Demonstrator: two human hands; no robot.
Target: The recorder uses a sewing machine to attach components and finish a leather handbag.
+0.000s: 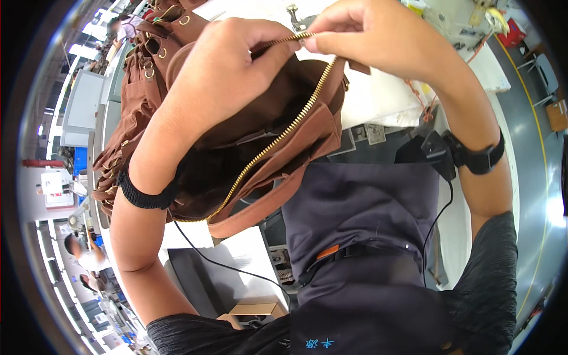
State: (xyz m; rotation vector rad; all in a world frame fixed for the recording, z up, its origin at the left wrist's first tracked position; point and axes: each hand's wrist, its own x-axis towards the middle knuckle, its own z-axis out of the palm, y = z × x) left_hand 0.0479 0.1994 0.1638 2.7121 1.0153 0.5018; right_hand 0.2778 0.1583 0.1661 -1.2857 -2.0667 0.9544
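A brown bag [322, 127] hangs open in front of me, its dark inside showing. A gold-toothed zipper [278, 145] runs curving along its mouth. At the far end my left hand [236, 62] pinches the zipper between thumb and fingers. Close beside it, my right hand [361, 35] pinches the same zipper end, the fingertips of both hands almost meeting. The small part between the right fingertips is mostly hidden. A brown strap handle [260, 207] droops along the near side of the bag.
More brown bags [139, 89] with gold rings are heaped on the left. Behind my hands is a white work surface [378, 94] with a metal machine part [293, 18]. A black cable [228, 269] crosses below the bag. An open cardboard box [257, 309] stands low down. Other people sit far left.
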